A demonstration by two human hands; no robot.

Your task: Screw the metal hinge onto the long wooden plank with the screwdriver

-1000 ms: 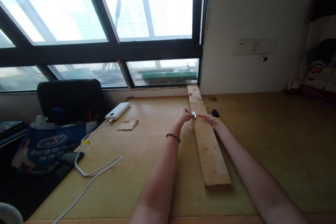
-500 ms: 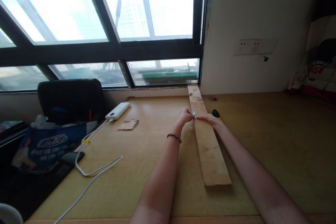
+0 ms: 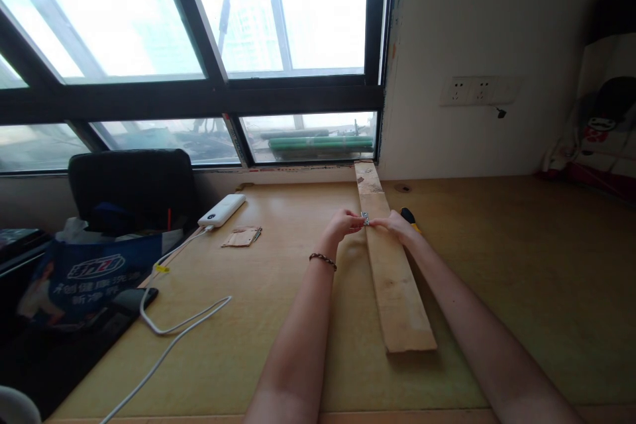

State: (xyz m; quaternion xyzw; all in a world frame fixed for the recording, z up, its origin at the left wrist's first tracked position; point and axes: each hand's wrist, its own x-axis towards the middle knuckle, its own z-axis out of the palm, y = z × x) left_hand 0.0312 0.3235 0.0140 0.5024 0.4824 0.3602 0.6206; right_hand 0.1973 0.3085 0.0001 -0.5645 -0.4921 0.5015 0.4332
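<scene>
Both hands meet over a small metal hinge (image 3: 366, 218) sitting on the left edge of a long wooden plank (image 3: 392, 278) that lies on the desk (image 3: 521, 265), running from the window sill toward the viewer. Left hand (image 3: 342, 223): fingers bunched, tips pinching the hinge from its left side. Right hand (image 3: 400, 224): fingertips drawn together against the hinge's right side, hand resting on the plank. A black-and-yellow tool (image 3: 408, 216) lies just beyond the right hand, partly hidden by it. To the left, well apart: a white power bank (image 3: 222, 210) with its cable (image 3: 179, 318), and a small cardboard piece (image 3: 242, 237). Since a second ago the right fingers, then stretched out and pointing at the hinge, have closed in to touch it; the left grip is unchanged.
</scene>
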